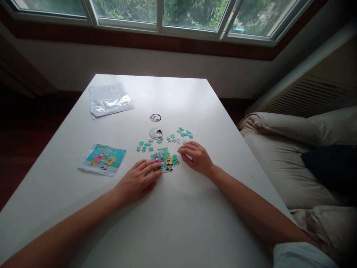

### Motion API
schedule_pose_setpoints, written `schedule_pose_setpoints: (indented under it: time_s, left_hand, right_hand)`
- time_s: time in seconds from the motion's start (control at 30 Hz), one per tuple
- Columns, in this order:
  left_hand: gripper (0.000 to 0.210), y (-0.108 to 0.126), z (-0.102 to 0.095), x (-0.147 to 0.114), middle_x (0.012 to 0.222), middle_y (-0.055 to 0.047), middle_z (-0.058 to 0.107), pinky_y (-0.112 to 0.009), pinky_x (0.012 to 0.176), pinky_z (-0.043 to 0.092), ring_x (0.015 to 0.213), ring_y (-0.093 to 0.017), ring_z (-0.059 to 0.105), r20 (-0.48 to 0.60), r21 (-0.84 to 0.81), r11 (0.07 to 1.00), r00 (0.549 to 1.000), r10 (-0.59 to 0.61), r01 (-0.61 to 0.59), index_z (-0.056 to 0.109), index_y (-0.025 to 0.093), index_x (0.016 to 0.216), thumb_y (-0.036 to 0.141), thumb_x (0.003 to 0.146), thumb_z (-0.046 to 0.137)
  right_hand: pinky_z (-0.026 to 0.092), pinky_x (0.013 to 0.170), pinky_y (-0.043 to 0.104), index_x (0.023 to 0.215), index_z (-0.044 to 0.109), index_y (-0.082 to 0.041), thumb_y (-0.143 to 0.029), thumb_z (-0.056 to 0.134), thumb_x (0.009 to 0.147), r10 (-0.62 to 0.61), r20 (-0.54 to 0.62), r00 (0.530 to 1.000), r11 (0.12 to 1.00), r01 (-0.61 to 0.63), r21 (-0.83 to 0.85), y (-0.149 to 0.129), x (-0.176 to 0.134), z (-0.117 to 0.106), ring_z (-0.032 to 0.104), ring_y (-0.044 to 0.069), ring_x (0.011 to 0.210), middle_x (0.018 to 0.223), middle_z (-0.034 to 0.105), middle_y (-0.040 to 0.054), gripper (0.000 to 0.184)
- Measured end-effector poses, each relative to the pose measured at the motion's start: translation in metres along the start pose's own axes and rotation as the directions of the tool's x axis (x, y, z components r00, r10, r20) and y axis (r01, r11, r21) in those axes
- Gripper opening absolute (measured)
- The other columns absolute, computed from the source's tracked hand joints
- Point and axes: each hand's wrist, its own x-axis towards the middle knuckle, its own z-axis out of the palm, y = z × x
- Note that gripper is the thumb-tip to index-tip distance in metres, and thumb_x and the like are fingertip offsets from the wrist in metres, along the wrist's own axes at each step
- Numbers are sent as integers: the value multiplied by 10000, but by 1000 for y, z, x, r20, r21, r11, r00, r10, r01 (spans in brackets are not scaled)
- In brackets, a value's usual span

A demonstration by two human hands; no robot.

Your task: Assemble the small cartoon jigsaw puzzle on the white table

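Note:
A partly joined jigsaw puzzle (167, 159) with cartoon figures lies in front of me on the white table. My left hand (141, 176) is stretched out flat, its fingertips over the puzzle's lower left edge. Just right of the puzzle is my right hand (193, 156), fingers loosely bent and a gap showing between thumb and fingers; I see nothing held in it. Loose puzzle pieces (144, 148) are scattered beyond the puzzle on the left. More loose pieces (183, 134) lie beyond my right fingertips.
A picture sheet in a clear bag (104, 159) lies to the left, showing the same figures. Farther back is a plastic bag with paper (110, 98). Two round fittings, one a metal disc (154, 133), are set in the tabletop (178, 230). A sofa (279, 160) stands at the right.

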Motion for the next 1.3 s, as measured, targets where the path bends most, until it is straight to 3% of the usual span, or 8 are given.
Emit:
schedule_pose_setpoints:
  time_s: [0.33,0.63,0.73,0.83,0.97,1.13,1.23,1.3]
  left_hand:
    - [345,5,-2,0,1447,-93,576,-485,1196,330,1358,-247,509,13,-56,998,1000,18,-17,597,250,1308,232,975,513]
    - [362,7,0,1,1490,-80,537,-508,1201,325,1384,-257,478,41,-31,999,999,10,-9,569,252,1342,242,988,496]
    - [440,4,-1,2,1561,-111,448,-510,1190,347,1440,-276,407,-43,-7,1000,999,-5,5,519,235,1407,229,968,518]
    - [433,-16,-10,-1,1548,-105,457,-515,1175,368,1426,-287,408,-193,37,986,969,-151,161,535,239,1394,225,962,517]
    - [330,-65,-46,-21,1416,-88,564,-502,1137,405,1316,-293,494,-303,76,864,837,-456,498,638,232,1244,266,954,484]
    - [511,-116,-95,-62,1459,-81,531,-494,1157,364,1358,-317,453,-120,153,796,810,-574,586,576,239,1376,384,889,522]
    - [641,-135,-101,-81,1512,-88,480,-504,1148,355,1384,-346,422,-13,192,781,797,-604,594,503,251,1456,487,863,561]
    - [722,-145,-98,-89,1492,-114,495,-498,1123,373,1354,-357,449,49,201,750,758,-650,630,471,236,1482,541,839,591]
  right_hand:
    - [527,861,401,968,715,-244,-186,558,938,176,-78,981,984,-177,-6,7,5,-3,629,232,943,956,733,56,171]
    - [504,842,402,1020,737,-239,-339,617,954,303,61,951,928,-280,-244,19,43,-4,595,253,971,993,708,77,169]
    - [491,838,396,1027,746,-230,-362,599,969,308,62,949,908,-274,-318,19,60,4,591,255,978,992,713,87,206]
    - [482,794,387,969,761,-219,-370,594,970,356,63,932,861,-301,-409,19,73,16,589,256,953,961,716,95,225]
    - [464,744,378,884,761,-221,-367,604,959,380,55,923,822,-310,-478,20,79,27,586,256,920,912,709,104,227]
    - [453,759,382,914,743,-217,-329,598,959,388,63,919,816,-311,-488,18,80,30,584,262,932,947,692,112,189]
    - [451,771,382,939,734,-219,-323,592,961,400,69,914,815,-320,-483,18,80,31,583,266,953,975,685,111,178]
    - [452,770,378,964,731,-226,-316,586,963,396,67,916,822,-321,-470,20,80,32,584,265,967,992,682,106,171]
